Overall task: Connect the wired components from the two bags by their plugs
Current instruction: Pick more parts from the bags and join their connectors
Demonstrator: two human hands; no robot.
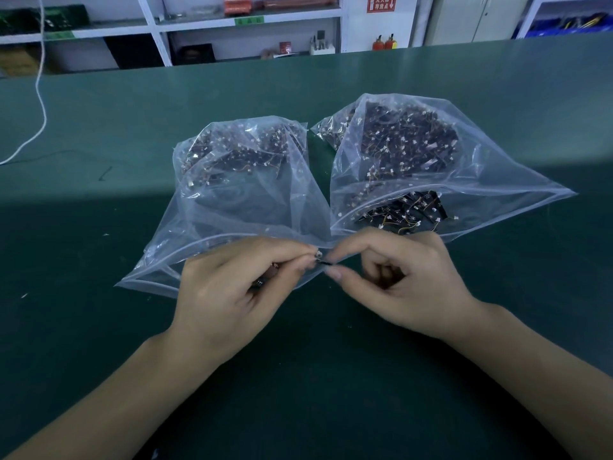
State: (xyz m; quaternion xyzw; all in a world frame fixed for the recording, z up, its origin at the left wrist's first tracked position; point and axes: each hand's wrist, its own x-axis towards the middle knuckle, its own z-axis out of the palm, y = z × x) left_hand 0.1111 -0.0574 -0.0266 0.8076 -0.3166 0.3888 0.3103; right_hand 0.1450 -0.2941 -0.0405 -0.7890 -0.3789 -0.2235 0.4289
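head view: left hand [232,287] and right hand [394,277] meet at frame centre, fingertips nearly touching, each pinching one end of a tiny wired part [321,258]; plug detail too small to tell. just behind them, two clear bags of dark parts lie on the green table [99,210]: left bag [238,180], right bag [414,154]. white cable [39,94] at upper left, shelves [199,24] along top.

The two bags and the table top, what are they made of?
The left bag and right bag look like thin, soft clear plastic: you can see the dark parts through them, and they crinkle and shine. The table top looks like a dull green rubbery or vinyl mat; which one, I can't tell.
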